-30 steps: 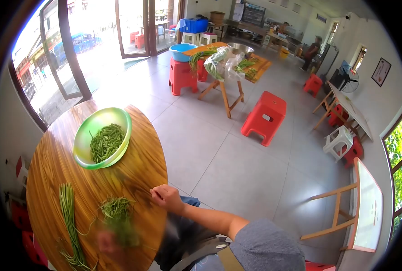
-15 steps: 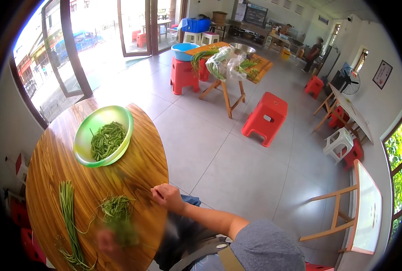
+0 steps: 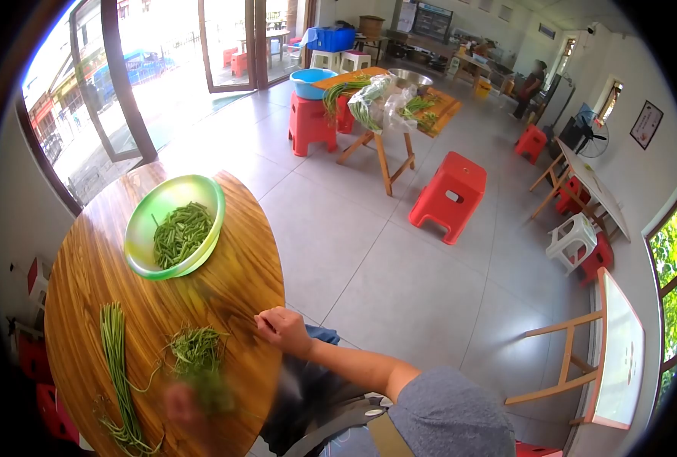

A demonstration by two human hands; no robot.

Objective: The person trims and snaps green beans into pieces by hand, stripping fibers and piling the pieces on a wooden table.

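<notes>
My right hand (image 3: 281, 331) rests at the near-right edge of the round wooden table (image 3: 239, 251), its fingers curled in; whether anything is inside is hidden. Low on the table, my left hand (image 3: 185, 404) is badly blurred, so its fingers do not show. Close to it lies a loose pile of thin green trimmings (image 3: 197, 346), its lower part also smeared. Left of that is a bundle of long green stems that look like garlic scapes (image 3: 115, 346), with thin curling ends. Farther back, a green-and-white bowl (image 3: 142, 228) holds short cut green pieces (image 3: 182, 234).
Beyond the table stands a red stool (image 3: 451, 196) on grey tiles. A wooden folding table (image 3: 441, 114) carries more green stems, plastic bags and a metal basin. A blue basin (image 3: 312, 82) sits on red stools. Folded tables lean at right. A person (image 3: 531, 87) stands far back.
The view has shifted very slightly. Both hands, the stems and the bowl keep their places on the table.
</notes>
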